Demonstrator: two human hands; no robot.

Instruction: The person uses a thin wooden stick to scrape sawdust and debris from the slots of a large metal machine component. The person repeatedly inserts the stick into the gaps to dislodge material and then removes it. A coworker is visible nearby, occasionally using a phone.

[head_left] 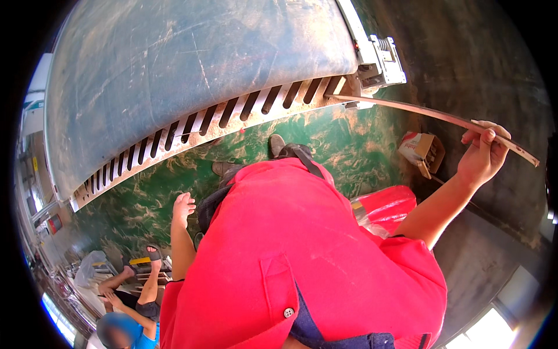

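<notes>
A long thin wooden strip is pinched in my right hand, close to its outer end. The strip's far end rests by the corner of the machine's slotted edge. My left hand hangs beside my body over the floor, its fingers loosely bent and slightly apart. It holds nothing that I can see. In front of me is a machine with a wide dusty grey belt. Along its near side runs a pale slotted rail, dusted with sawdust.
A metal bracket juts from the belt's right corner. An open cardboard box and a red plastic sack lie at my right. The green floor is strewn with sawdust. At lower left sits another person in blue.
</notes>
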